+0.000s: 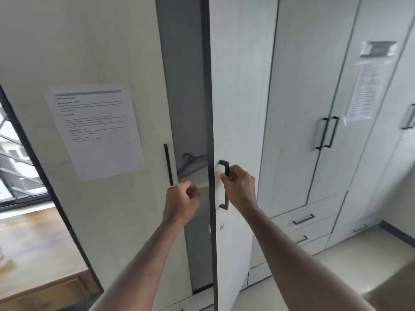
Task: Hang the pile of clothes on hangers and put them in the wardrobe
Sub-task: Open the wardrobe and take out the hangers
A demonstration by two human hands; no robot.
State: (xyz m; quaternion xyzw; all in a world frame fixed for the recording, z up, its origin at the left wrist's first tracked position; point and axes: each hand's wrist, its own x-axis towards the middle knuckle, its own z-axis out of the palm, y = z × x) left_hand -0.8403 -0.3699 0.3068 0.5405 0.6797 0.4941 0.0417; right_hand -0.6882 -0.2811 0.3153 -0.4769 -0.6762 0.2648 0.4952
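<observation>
The wardrobe (238, 90) stands right in front of me with both doors ajar and a dark gap between them. My right hand (239, 187) grips the black handle (224, 169) of the right door. My left hand (182, 198) is curled into a fist in the gap, just below and right of the lower end of the left door's black handle (168, 162); I see nothing in it. Inside, a grey hanger (190, 159) lies on a shelf. The pile of clothes is not in view.
A printed sheet (94, 131) is taped to the left door. More shut wardrobe doors (303, 97) and drawers (307, 221) run to the right. A window (13, 158) and a wooden surface (33, 243) are at the left. Pale floor (359, 265) lies at the lower right.
</observation>
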